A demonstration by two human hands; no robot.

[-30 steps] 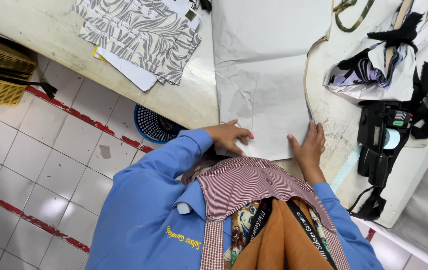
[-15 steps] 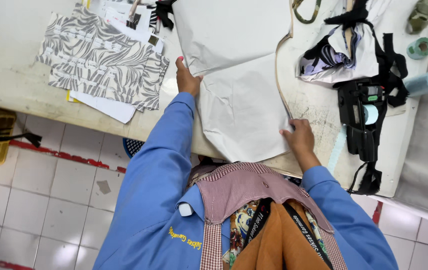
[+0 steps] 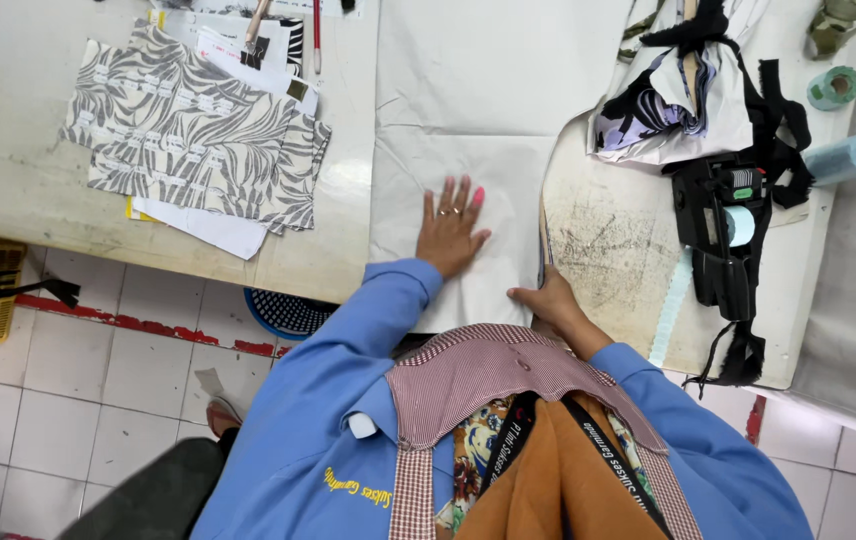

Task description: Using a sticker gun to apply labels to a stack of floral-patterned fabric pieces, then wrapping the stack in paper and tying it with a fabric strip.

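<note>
**Inspector A:** Position of the white paper sheet (image 3: 468, 130) to be recorded.

**Inspector B:** It is laid flat on the worktable (image 3: 8, 170), running from the far edge to the near edge, where its lower end is overhung slightly. A crease is seen across its middle.

**A:** The left hand (image 3: 451, 228)?

**B:** It is spread, palm down, fingers fanned, and pressed flat on the lower half of the sheet.

**A:** And the right hand (image 3: 546, 297)?

**B:** It is placed at the sheet's lower right corner, by the table's near edge. A thin, dark, long tool (image 3: 544, 240) appears to be pinched there, along the sheet's right edge; the grip itself cannot be told clearly.

**A:** Surroundings?

**B:** Zebra-patterned pieces (image 3: 198, 130) are noted well to the left of the sheet. A black tagging gun (image 3: 723, 225) and bundled fabric (image 3: 683, 100) are noted to the right, apart from both hands.
</note>
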